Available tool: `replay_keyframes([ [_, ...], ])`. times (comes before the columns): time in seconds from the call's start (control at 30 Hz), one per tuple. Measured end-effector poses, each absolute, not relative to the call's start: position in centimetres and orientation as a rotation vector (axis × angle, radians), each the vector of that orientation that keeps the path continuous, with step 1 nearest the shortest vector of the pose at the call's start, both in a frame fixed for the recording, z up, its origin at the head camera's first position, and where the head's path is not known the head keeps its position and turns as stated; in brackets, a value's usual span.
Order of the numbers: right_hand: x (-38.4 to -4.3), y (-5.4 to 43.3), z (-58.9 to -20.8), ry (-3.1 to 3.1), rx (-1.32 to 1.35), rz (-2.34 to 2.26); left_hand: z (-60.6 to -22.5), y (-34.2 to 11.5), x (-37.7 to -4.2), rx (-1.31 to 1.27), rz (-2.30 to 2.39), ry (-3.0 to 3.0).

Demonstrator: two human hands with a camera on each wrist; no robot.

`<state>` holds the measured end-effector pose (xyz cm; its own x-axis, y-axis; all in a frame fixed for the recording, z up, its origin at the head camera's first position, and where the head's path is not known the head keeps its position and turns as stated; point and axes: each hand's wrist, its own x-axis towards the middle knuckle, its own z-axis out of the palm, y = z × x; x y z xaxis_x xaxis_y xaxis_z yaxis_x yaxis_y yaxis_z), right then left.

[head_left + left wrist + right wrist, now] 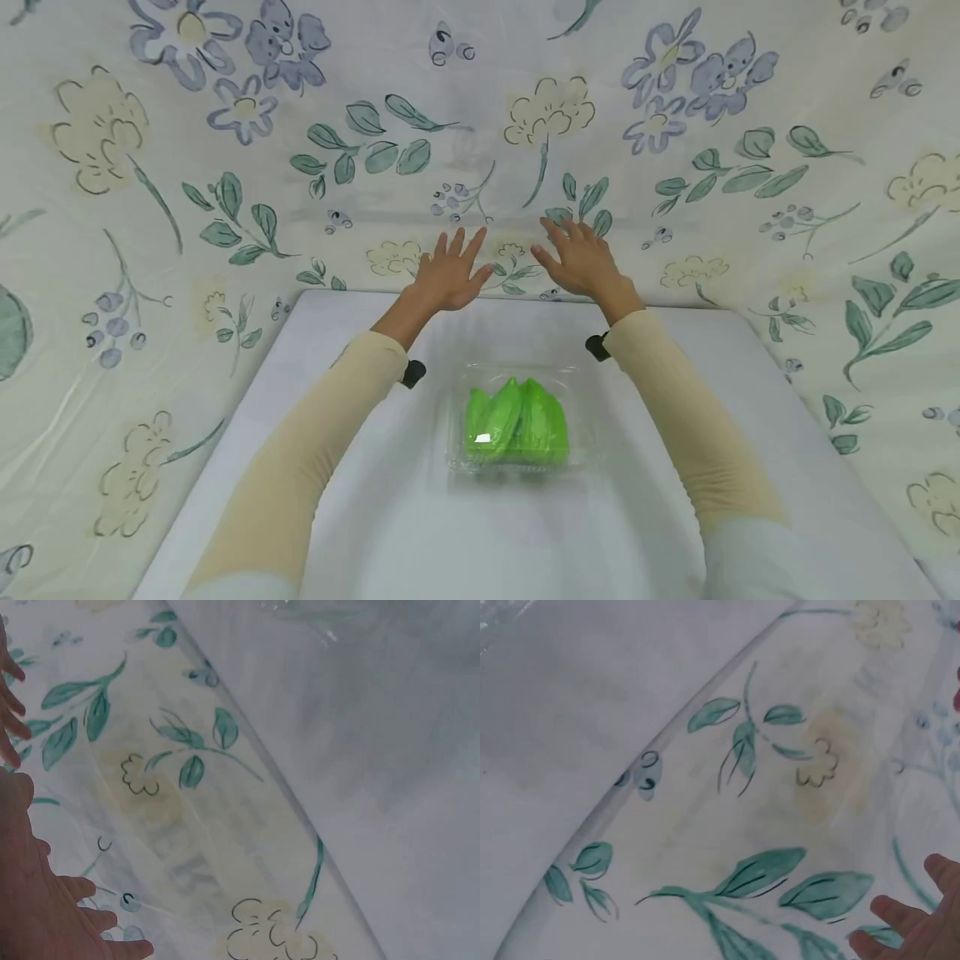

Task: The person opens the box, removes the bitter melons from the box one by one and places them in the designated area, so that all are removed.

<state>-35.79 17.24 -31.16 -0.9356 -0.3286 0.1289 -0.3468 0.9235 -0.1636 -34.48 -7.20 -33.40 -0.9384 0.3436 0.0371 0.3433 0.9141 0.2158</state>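
A clear plastic box [588, 429] sits near the middle of the white table in the head view. Inside it lie several bright green, long, pointed pieces [506, 417] whose kind I cannot tell. Both hands are beyond the box, near the table's far edge, and hold nothing. My left hand [450, 277] has its fingers spread, as the left wrist view also shows. To its right, my right hand [583, 260] is held up with fingers extended and apart. Neither hand touches the box.
The white table [517, 533] ends just below the hands. Floral-patterned sheeting [480, 108] hangs behind it and along both sides. Light sleeves [300, 450] cover the forearms, with a small dark object [413, 373] at the left wrist and another [597, 347] at the right.
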Motion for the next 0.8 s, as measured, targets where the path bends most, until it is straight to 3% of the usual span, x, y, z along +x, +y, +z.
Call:
replay_keyframes([
  [0.37, -31.2, 15.4, -32.1, -2.853, 0.797, 0.212, -36.1, -9.4, -28.5, 0.798, 0.595, 3.014],
  [0.8, -25.5, 13.5, -35.1, -2.779, 1.085, 0.212, -40.1, -12.3, -22.6, 0.828, 0.796, 2.952],
])
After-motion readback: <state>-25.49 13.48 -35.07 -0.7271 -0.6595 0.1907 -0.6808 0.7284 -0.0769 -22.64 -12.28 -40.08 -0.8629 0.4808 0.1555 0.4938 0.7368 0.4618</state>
